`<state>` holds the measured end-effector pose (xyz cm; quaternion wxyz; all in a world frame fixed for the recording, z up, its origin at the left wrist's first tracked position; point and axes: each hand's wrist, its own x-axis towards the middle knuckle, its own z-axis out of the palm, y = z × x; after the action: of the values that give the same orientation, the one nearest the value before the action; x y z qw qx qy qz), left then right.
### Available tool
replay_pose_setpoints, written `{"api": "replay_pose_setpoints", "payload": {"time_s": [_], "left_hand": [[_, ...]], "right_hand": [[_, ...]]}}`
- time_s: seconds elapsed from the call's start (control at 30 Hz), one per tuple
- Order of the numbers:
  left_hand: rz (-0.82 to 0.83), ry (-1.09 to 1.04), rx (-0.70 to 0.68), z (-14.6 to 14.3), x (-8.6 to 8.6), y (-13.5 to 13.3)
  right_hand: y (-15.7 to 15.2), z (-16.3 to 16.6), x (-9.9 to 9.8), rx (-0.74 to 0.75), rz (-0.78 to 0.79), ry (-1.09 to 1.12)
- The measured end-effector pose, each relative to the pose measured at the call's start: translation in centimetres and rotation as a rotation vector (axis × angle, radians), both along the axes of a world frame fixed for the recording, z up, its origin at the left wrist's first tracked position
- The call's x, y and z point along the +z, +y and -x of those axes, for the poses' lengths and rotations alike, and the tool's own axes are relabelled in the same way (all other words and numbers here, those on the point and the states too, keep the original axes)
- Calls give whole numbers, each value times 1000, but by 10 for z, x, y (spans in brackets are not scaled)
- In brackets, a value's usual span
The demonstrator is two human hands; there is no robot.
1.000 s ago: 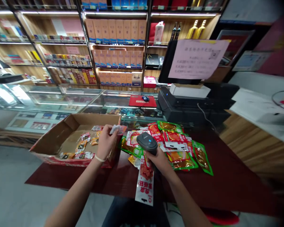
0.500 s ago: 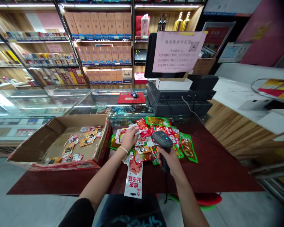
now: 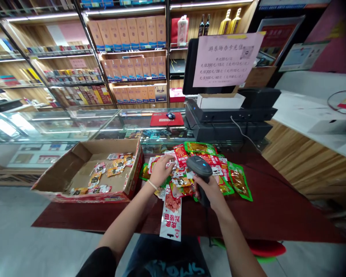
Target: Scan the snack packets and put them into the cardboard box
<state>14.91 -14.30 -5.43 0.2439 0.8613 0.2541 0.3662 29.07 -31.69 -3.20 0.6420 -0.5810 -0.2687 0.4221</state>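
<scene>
My right hand point(image 3: 210, 191) is wrapped round the handle of a dark barcode scanner point(image 3: 199, 167), whose head points over a pile of snack packets point(image 3: 207, 161) on the dark red table point(image 3: 276, 207). My left hand point(image 3: 160, 170) rests on the left side of the pile with its fingers curled on a small white and red packet point(image 3: 170, 162). A long white and red packet point(image 3: 171, 215) hangs over the table's near edge. To the left stands an open cardboard box point(image 3: 75, 161) with several small packets inside.
A black cash register with a monitor and a pink paper notice point(image 3: 227, 59) stands behind the pile. Glass display counters point(image 3: 75, 123) run to the left, with stocked shelves point(image 3: 132, 57) behind. A red stool point(image 3: 265, 249) is under the table at right.
My left hand left the box, where it held a small packet, and came down on the pile. The scanner moved right over the pile. The view shifted slightly.
</scene>
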Motion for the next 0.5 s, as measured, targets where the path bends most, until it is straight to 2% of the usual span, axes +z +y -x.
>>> {"api": "replay_pose_setpoints", "payload": {"time_s": [0.13, 0.27, 0.37, 0.5], "left_hand": [[25, -127, 24, 29, 33, -3], [-27, -162, 99, 75, 59, 4], [-72, -156, 218, 120, 70, 18], [-91, -140, 418, 187, 76, 43]], "right_hand": [[16, 12, 11, 55, 32, -54], [43, 32, 29, 192, 28, -151], [70, 55, 41, 292, -10, -201], [112, 94, 48, 412, -6, -193]]}}
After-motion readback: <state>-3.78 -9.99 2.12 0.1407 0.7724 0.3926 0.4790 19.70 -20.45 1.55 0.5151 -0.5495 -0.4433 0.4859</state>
